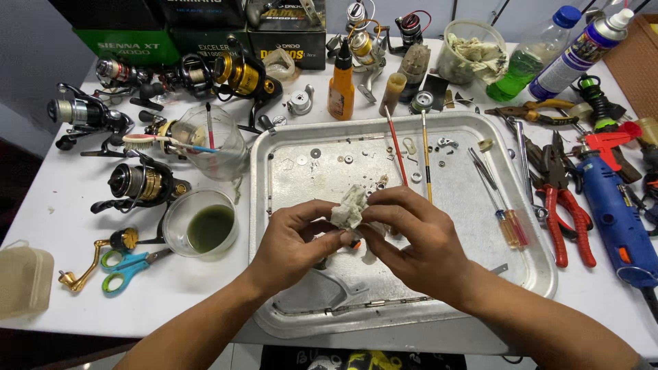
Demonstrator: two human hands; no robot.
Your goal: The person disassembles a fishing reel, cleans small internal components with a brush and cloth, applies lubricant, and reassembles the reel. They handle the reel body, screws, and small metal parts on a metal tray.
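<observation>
Both hands meet low in the middle of the frame, above a dented square metal tray (480, 274) on the white table (48, 205). The left hand (295, 240) and the right hand (411, 236) pinch a crumpled, grimy white paper wad (351, 207) between their fingertips, thumbs pressed in tight; a small orange bit peeks out under the left thumb, too hidden to name. The wad sits just above the tray's centre, not touching it.

On the tray's upper part lie tiny washers and screws, two thin brushes with red and yellow handles (411, 154), and two small screwdrivers (504, 212) toward the right. Left of the tray stands a clear cup of murky green liquid (202, 226), with blue-and-green scissors (127, 266) beside it. Black and gold fishing reels (140, 181) crowd the upper left. Red-handled pliers (565, 219) and a blue rotary tool (617, 212) lie at the right.
</observation>
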